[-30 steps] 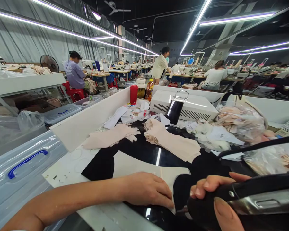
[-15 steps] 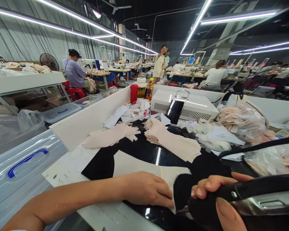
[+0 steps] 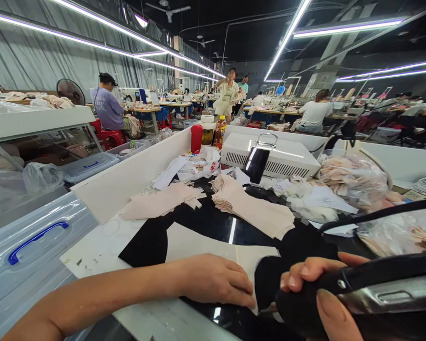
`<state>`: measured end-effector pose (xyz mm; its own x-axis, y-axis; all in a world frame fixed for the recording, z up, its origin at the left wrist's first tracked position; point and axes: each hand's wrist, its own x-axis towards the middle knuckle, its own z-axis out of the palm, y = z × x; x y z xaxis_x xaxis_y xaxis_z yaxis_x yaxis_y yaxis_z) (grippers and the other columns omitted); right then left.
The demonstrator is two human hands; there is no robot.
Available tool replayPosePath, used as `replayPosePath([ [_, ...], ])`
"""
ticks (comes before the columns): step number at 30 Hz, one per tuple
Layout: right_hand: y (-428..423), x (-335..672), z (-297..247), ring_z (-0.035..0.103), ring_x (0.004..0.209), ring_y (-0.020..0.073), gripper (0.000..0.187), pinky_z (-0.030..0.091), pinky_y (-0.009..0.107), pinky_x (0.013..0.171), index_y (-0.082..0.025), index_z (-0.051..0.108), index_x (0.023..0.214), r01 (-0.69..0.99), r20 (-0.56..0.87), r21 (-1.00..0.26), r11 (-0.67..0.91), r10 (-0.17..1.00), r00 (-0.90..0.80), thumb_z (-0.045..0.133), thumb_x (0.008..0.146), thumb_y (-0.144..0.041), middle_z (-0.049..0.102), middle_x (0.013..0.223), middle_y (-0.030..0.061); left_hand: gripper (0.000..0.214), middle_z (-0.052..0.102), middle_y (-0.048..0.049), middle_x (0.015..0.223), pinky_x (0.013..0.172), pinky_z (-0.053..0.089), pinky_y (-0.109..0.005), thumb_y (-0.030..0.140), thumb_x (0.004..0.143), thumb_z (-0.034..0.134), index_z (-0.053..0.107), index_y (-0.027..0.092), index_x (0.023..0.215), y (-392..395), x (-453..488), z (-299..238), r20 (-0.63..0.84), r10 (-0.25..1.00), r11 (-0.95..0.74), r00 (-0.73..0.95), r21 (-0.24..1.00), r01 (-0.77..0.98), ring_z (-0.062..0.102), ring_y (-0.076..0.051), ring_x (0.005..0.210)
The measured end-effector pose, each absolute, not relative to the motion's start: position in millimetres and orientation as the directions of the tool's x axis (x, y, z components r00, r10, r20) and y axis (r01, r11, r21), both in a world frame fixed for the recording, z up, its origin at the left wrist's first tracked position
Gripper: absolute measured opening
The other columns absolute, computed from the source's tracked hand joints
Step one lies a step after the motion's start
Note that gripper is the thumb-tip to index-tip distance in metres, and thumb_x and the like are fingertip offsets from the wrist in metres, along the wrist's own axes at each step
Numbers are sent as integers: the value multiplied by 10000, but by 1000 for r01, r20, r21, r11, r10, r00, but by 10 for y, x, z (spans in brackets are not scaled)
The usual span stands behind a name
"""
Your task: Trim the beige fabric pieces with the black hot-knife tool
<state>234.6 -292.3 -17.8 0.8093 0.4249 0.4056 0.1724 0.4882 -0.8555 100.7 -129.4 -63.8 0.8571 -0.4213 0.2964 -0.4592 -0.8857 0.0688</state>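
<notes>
Toward the bench's (image 3: 102, 241) near edge, a cream fabric piece (image 3: 199, 244) lies partly under your left hand (image 3: 216, 280), fingers loosely bent; your right hand (image 3: 320, 267) wraps a black handheld tool (image 3: 386, 294).

- A single head-worn view looks forward and down over the tabletop (image 3: 199, 220).
- The left hand (image 3: 216, 279) and right hand (image 3: 314, 271) appear nearest, low in the frame.
- Beyond, it reaches deep into the background, up to the ceiling lights (image 3: 348, 28).

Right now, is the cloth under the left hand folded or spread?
Spread: the visible cloth lies flat on the black table.
</notes>
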Motion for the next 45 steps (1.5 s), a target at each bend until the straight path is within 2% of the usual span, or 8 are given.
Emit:
replayPosePath([
  [4,-2912,2372,-150,655,683,228,486,657,418,581,-285,686,1184,141,379,-853,503,410,830,945,779,-352,666,815,1,388,797,-94,1259,1229,472,-227,77,1142,436,811,103,1238,-1288,1007,-649,311,-418,-881,854,89,-464,747,-185,1224],
  [10,-2870,2308,-84,670,668,223,463,642,415,604,-278,666,1174,160,363,-872,463,389,847,936,806,-357,669,826,-12,378,798,-71,1285,1229,478,-223,126,1166,449,819,186,1207,-1291,1009,-658,281,-398,-891,874,110,-441,732,-146,1256],
  [16,-2863,2291,-88,681,662,228,471,643,421,622,-268,659,1169,182,380,-873,453,398,835,944,807,-364,682,818,-13,379,801,-85,1276,1237,470,-224,107,1163,438,812,136,1217,-1295,1010,-644,296,-399,-885,868,123,-449,737,-162,1251],
  [22,-2872,2289,-103,685,652,226,460,648,416,610,-269,653,1166,191,380,-879,436,401,833,937,821,-377,682,807,-11,364,803,-74,1268,1226,489,-229,107,1151,477,831,185,1188,-1290,1013,-656,315,-394,-885,863,122,-449,739,-150,1252],
  [27,-2880,2273,-85,676,651,222,457,647,417,596,-269,662,1166,170,368,-874,456,392,843,936,813,-366,676,807,-11,350,804,-86,1251,1233,476,-225,105,1146,493,835,162,1195,-1294,1002,-654,333,-388,-882,859,136,-451,751,-168,1247],
  [32,-2864,2274,-79,669,663,218,455,643,406,612,-274,664,1175,154,375,-860,487,396,838,932,815,-350,674,809,-18,405,796,-74,1289,1256,434,-208,127,1174,418,817,142,1240,-1291,1005,-656,297,-390,-891,872,117,-439,736,-159,1262],
  [39,-2876,2270,-89,677,642,212,423,653,391,589,-278,664,1146,160,385,-867,472,429,817,932,830,-366,684,791,-16,416,805,-83,1275,1237,460,-229,142,1183,404,806,94,1281,-1294,1003,-629,303,-401,-887,864,105,-449,743,-176,1225],
  [45,-2886,2271,-96,693,639,230,456,664,419,571,-283,656,1156,173,376,-880,443,426,823,949,819,-373,689,798,-8,371,799,-81,1292,1259,424,-210,135,1171,455,810,121,1276,-1286,1004,-677,311,-397,-881,864,136,-453,736,-161,1260],
])
